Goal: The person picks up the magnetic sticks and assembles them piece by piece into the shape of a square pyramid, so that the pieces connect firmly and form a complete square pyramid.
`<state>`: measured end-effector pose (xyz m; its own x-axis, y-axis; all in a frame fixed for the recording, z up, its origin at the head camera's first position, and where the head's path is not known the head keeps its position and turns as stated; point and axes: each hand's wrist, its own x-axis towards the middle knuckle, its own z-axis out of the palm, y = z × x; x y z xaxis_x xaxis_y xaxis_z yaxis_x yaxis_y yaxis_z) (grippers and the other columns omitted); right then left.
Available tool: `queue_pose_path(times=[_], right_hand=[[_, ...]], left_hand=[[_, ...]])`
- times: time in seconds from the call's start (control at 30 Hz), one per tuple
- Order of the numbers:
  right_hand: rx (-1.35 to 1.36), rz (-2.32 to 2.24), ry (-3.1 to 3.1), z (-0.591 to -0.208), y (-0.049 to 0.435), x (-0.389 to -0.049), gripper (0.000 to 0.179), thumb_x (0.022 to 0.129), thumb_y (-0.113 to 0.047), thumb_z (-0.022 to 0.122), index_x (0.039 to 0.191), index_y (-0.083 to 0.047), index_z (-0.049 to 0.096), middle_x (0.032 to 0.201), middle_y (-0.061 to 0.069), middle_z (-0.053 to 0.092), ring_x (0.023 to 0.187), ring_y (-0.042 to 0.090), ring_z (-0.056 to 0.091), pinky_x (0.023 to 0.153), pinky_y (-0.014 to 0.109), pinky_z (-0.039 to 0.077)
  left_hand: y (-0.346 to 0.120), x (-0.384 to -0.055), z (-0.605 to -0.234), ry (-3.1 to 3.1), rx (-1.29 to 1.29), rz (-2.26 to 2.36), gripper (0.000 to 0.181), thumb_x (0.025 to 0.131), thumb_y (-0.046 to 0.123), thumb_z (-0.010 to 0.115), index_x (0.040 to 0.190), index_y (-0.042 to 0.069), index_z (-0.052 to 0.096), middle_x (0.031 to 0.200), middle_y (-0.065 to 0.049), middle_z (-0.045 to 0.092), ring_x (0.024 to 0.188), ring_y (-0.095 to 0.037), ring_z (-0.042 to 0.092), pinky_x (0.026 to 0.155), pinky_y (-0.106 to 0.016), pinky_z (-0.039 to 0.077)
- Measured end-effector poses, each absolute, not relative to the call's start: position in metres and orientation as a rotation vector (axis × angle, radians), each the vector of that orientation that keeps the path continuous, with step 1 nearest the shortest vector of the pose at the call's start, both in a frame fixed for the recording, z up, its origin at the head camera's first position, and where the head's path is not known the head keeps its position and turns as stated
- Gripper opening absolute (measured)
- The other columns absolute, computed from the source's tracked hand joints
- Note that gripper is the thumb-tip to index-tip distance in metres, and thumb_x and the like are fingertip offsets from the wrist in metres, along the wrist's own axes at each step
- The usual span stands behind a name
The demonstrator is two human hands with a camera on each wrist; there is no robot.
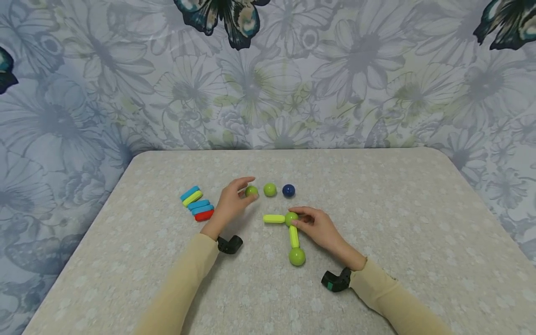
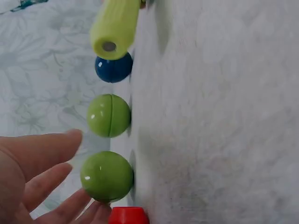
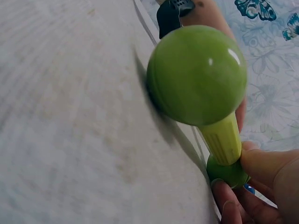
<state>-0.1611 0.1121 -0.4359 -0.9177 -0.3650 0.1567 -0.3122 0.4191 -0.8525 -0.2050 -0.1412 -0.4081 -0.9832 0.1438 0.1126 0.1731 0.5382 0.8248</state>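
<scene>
My right hand (image 1: 320, 227) pinches a green ball (image 1: 290, 217) between thumb and fingers. From that ball one yellow-green rod (image 1: 274, 218) points left, and another rod (image 1: 294, 237) runs toward me to a second green ball (image 1: 297, 257). My left hand (image 1: 234, 197) reaches around a loose green ball (image 1: 251, 191) at the left of a row. In the left wrist view its thumb stands apart from that ball (image 2: 107, 177), and the other fingers lie beside and partly behind it. Another green ball (image 1: 270, 189) and a dark blue ball (image 1: 288, 190) complete the row.
Left of my left hand lie several short rods: blue (image 1: 190, 193), yellow-green (image 1: 192, 199), more blue ones (image 1: 198, 204) and a red rod (image 1: 204, 215). The pale patterned table (image 1: 398, 209) meets a floral backdrop (image 1: 335, 93) at its far edge.
</scene>
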Motion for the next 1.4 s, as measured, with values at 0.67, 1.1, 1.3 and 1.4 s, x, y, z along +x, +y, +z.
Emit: queue_pose_path(times=[0.67, 1.1, 1.3, 1.4], right_hand=[[-0.636, -1.555, 2.604, -0.437, 0.113, -0.162, 0.033, 0.087, -0.016, 0.068, 0.118, -0.006, 0.065, 0.107, 0.006, 0.064, 0.081, 0.013, 0.06, 0.07, 0.03, 0.05], [-0.647, -1.551, 2.589, -0.438, 0.116, -0.163, 0.033, 0.088, -0.016, 0.067, 0.12, -0.007, 0.064, 0.109, 0.006, 0.064, 0.081, 0.014, 0.059, 0.071, 0.031, 0.05], [-0.726, -1.551, 2.514, -0.438, 0.12, -0.167, 0.037, 0.091, -0.012, 0.063, 0.126, -0.003, 0.059, 0.118, 0.01, 0.061, 0.086, 0.017, 0.059, 0.074, 0.031, 0.049], [-0.738, -1.554, 2.488, -0.434, 0.12, -0.166, 0.035, 0.091, -0.008, 0.061, 0.125, 0.001, 0.058, 0.118, 0.013, 0.061, 0.087, 0.02, 0.059, 0.074, 0.032, 0.048]], left_hand=[[-0.153, -0.17, -0.406, -2.779, -0.454, -1.428, 0.034, 0.083, 0.008, 0.073, 0.115, 0.005, 0.063, 0.113, -0.009, 0.06, 0.099, -0.025, 0.059, 0.081, -0.038, 0.051], [-0.146, -0.151, -0.419, -2.739, -0.505, -1.626, 0.036, 0.083, 0.007, 0.072, 0.117, 0.0, 0.064, 0.111, -0.011, 0.063, 0.096, -0.025, 0.062, 0.084, -0.039, 0.05], [-0.147, -0.151, -0.421, -2.726, -0.474, -1.704, 0.038, 0.083, 0.005, 0.072, 0.118, -0.003, 0.062, 0.112, -0.016, 0.062, 0.099, -0.031, 0.06, 0.083, -0.042, 0.05], [-0.147, -0.151, -0.421, -2.739, -0.456, -1.713, 0.037, 0.083, 0.006, 0.072, 0.118, 0.0, 0.063, 0.112, -0.012, 0.063, 0.098, -0.028, 0.061, 0.082, -0.038, 0.051]])
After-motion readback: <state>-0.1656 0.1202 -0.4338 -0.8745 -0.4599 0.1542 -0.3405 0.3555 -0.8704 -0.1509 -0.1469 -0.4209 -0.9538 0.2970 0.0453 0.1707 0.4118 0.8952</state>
